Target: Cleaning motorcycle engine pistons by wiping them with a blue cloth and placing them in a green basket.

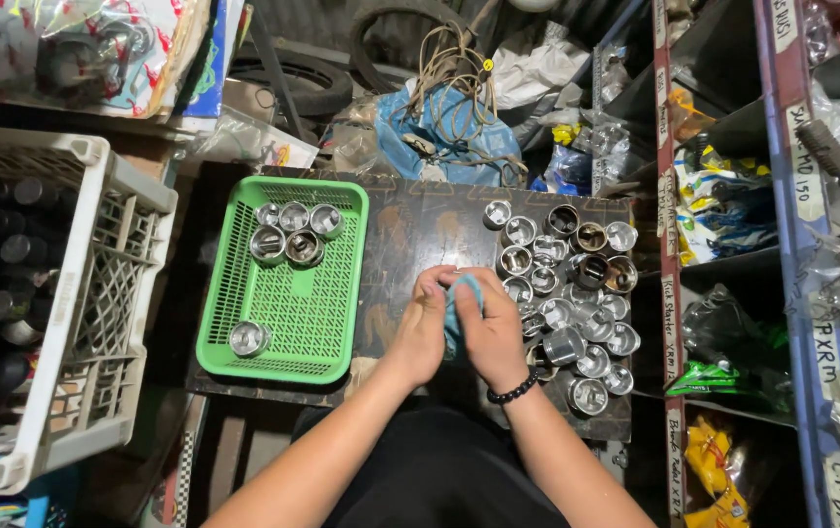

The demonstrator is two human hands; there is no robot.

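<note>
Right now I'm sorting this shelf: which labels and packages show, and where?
Shelf labels: white handwritten strips on the right rack's uprights.
Green packet: right shelf, flat, green and white.
Yellow packets: bottom right shelf, crumpled.
Blue bag: behind the table, cord on top.

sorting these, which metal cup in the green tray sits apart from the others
The metal cup near the green tray's front left corner; the other five cluster at its far end.

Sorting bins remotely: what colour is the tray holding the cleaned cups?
Green tray, clearest in the head view.
</note>
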